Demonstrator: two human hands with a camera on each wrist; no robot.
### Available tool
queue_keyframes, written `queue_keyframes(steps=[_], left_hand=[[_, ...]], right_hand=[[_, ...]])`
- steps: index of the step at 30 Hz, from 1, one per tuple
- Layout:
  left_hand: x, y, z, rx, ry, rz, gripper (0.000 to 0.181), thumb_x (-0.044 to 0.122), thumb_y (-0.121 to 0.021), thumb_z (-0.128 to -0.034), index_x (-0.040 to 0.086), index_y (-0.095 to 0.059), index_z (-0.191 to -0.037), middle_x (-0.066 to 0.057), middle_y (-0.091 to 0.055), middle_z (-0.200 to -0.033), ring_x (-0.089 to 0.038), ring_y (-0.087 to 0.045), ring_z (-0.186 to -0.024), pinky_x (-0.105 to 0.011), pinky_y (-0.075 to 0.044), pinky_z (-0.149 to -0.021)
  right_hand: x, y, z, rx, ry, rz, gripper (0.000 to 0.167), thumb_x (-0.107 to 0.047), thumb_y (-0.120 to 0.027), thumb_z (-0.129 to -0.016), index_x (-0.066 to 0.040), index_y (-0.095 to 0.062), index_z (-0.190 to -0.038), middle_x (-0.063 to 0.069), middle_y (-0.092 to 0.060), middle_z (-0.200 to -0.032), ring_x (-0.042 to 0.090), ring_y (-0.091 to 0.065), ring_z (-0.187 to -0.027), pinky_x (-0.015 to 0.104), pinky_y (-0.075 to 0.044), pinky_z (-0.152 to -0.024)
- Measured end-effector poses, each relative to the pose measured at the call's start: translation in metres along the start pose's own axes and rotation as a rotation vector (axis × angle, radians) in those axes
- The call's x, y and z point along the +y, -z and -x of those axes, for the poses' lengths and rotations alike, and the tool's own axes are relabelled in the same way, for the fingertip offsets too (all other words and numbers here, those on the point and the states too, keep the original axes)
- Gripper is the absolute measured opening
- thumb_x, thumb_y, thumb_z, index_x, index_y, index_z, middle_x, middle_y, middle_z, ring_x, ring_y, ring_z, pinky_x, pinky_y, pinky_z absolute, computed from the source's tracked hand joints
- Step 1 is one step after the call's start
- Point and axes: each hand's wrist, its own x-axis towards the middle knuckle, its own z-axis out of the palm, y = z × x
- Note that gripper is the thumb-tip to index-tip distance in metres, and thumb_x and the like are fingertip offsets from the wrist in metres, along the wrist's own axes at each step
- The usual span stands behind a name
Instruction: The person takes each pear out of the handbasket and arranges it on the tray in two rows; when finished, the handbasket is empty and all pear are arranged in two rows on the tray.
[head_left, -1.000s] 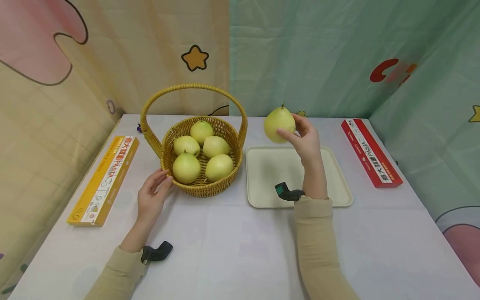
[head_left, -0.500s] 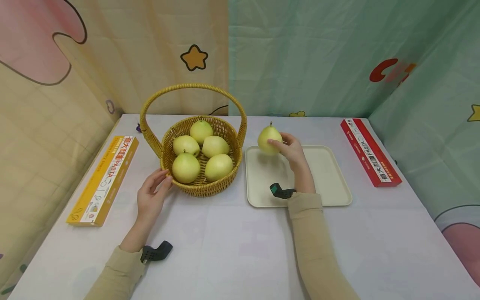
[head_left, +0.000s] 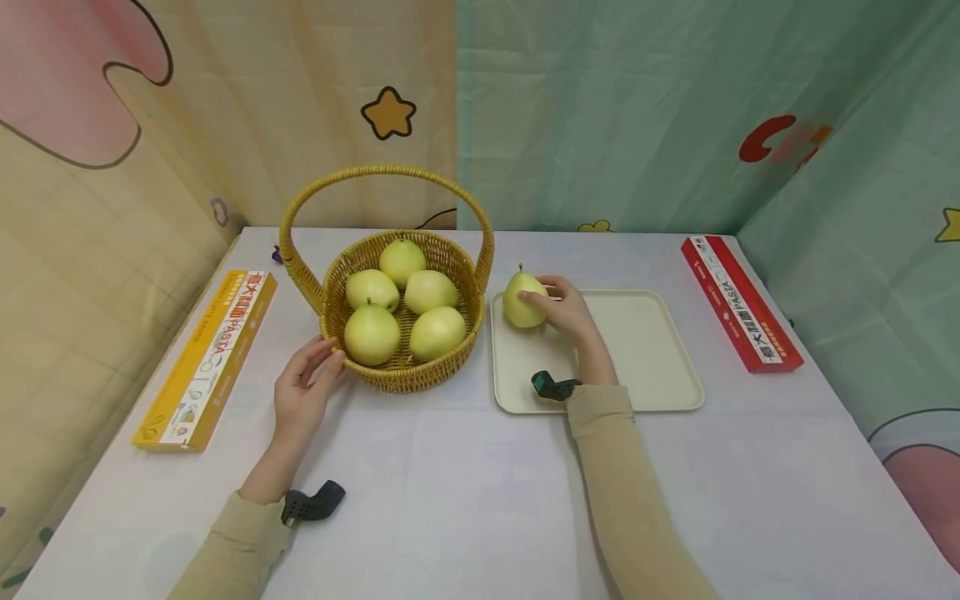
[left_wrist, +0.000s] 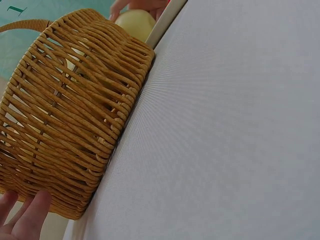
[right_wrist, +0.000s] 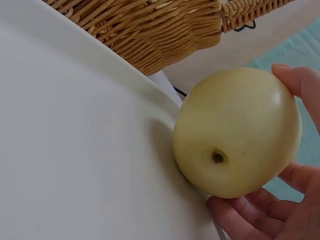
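My right hand (head_left: 566, 312) grips a yellow-green pear (head_left: 522, 301) between thumb and fingers, over the back left part of a cream tray (head_left: 637, 358). In the right wrist view the pear (right_wrist: 237, 130) is close to the tray's surface (right_wrist: 90, 140); whether it touches is hard to tell. A wicker basket (head_left: 408, 381) with a tall handle stands left of the tray and holds several pears (head_left: 372, 334). My left hand (head_left: 302, 392) touches the basket's front left rim with its fingertips; the left wrist view shows fingers (left_wrist: 36, 212) against the weave (left_wrist: 65, 125).
A yellow pasta box (head_left: 206, 362) lies at the table's left side. On the right side lies a red pasta box (head_left: 742, 304). A small purple object (head_left: 277, 255) is near the back left edge, and patterned curtains (head_left: 600, 108) hang behind the table.
My right hand has brought the pear down and to the left, from above the tray's back edge to low over its back left part. The left hand and basket have stayed in place.
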Motion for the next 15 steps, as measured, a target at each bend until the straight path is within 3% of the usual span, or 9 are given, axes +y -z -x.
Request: queue_keyframes(steps=[6, 11, 15], left_hand=[[0.0013, -0.0003, 0.0003, 0.0, -0.005, 0.0, 0.031, -0.002, -0.059, -0.0901, -0.013, -0.053, -0.119, -0.011, -0.043, -0.135, -0.012, -0.052, -0.11, -0.016, -0.053, -0.082], [0.0015, -0.0006, 0.0003, 0.001, -0.002, 0.003, 0.031, -0.003, -0.059, -0.09, -0.013, -0.053, -0.119, -0.011, -0.043, -0.135, -0.011, -0.052, -0.11, -0.016, -0.053, -0.082], [0.0012, -0.0007, 0.0002, 0.001, -0.002, 0.002, 0.031, -0.003, -0.059, -0.0901, -0.013, -0.053, -0.119, -0.011, -0.043, -0.135, -0.011, -0.052, -0.11, -0.016, -0.053, -0.082]], right_hand=[[0.0007, -0.0008, -0.0006, -0.046, -0.003, 0.048, 0.071, -0.053, -0.064, -0.083, -0.011, -0.041, -0.135, 0.014, -0.044, -0.135, 0.029, -0.044, -0.119, 0.042, -0.046, -0.096], [0.0008, -0.0007, -0.0008, -0.083, 0.061, 0.016, 0.068, -0.05, -0.057, -0.089, -0.019, -0.031, -0.144, 0.016, -0.035, -0.144, 0.031, -0.038, -0.127, 0.047, -0.04, -0.103], [0.0004, -0.0004, -0.0008, -0.101, 0.076, 0.005, 0.065, -0.05, -0.054, -0.091, -0.023, -0.033, -0.146, 0.011, -0.032, -0.148, 0.028, -0.032, -0.133, 0.048, -0.033, -0.109]])
